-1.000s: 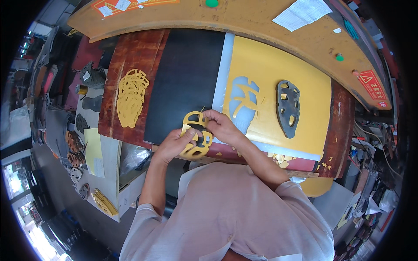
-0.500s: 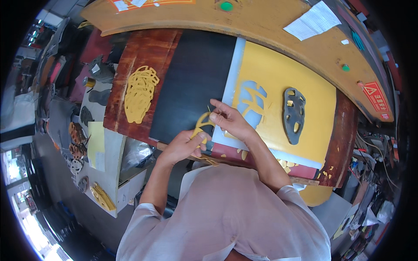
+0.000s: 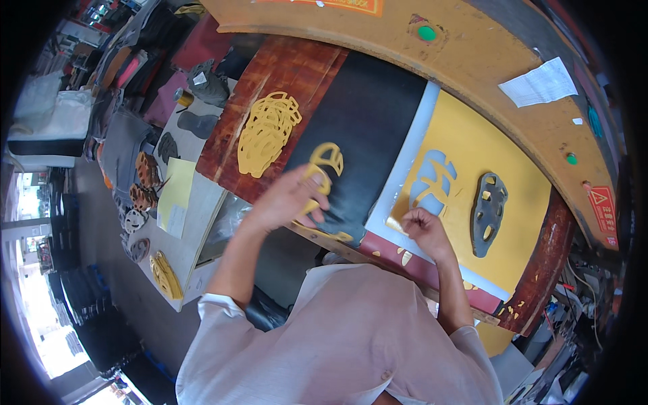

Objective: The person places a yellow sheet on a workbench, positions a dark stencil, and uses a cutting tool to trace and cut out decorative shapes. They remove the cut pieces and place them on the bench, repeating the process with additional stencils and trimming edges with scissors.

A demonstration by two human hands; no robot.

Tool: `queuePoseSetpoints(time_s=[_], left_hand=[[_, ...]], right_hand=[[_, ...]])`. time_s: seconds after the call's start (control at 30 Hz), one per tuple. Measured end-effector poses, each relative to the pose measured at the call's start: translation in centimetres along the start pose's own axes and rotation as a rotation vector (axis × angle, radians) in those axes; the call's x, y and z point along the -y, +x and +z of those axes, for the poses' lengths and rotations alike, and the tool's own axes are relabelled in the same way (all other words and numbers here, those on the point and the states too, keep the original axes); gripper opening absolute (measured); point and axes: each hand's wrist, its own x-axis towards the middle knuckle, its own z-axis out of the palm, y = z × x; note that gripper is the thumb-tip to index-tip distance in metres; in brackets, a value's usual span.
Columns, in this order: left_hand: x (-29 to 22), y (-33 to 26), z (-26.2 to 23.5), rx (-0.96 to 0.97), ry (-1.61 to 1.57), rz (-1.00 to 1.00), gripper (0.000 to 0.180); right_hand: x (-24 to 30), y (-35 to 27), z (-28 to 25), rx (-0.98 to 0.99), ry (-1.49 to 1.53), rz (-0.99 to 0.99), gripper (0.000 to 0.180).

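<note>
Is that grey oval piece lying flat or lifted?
Flat: the grey oval piece lies on the yellow sheet, no hand touching it.

An orange rectangular label (image 3: 337, 5) sits at the far edge of the curved tan machine ledge. A white paper slip (image 3: 542, 82) lies toward its right end, and a red sticker with a warning triangle (image 3: 603, 201) sits at the right end.

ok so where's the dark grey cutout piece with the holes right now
In the head view the dark grey oval cutout piece with holes lies on the yellow sheet at the right, just right of the leaf-shaped hole in that sheet and beyond the person's right hand.
</note>
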Motion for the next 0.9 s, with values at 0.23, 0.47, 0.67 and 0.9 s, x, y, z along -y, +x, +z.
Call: queuePoseSetpoints(time_s=[0.23,0.47,0.67,0.9], left_hand=[[-3.4,-0.1,-2.3,0.098,-0.031,0.012,0.040],[-2.6,0.6,-3.7,0.040,0.076,0.015,0.031],[-0.7,8.7,-16.3,-0.335,0.264,0.140,0.043],[6.5,11.2,1.2,-0.360,0.775,0.747,0.025]], right_hand=[[4.6,-0.8,1.8,-0.203,-0.072,-0.327,0.024],[5.7,-0.6,2.6,-0.050,-0.070,-0.180,0.021],[0.0,-4.4,-1.9,-0.297,-0.010,-0.247,0.020],[-3.8,-6.6,-15.1,-0.942,-0.710,-0.052,0.058]])
